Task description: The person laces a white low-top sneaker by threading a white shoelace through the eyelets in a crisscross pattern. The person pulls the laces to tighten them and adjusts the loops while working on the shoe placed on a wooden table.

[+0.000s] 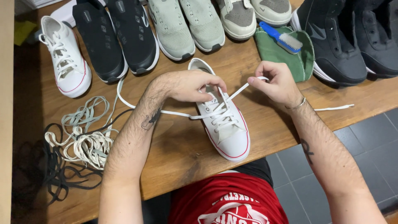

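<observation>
Fingers (253, 80) of right hand (275, 83) pinch white lace (238, 90) up-right of sneaker (224, 120), toe toward wearer; left hand (188, 85) fingers pressed on its eyelets, nearer.

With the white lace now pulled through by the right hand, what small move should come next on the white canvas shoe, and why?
Probably the right hand should pull the white flat lace further out to the side until it lies snug. The lace runs from the eyelets of the white canvas sneaker with red trim to its pinching fingers, and the left hand presses on the shoe's opening, steadying it. The lace's other side trails loosely across the wooden table.
</observation>
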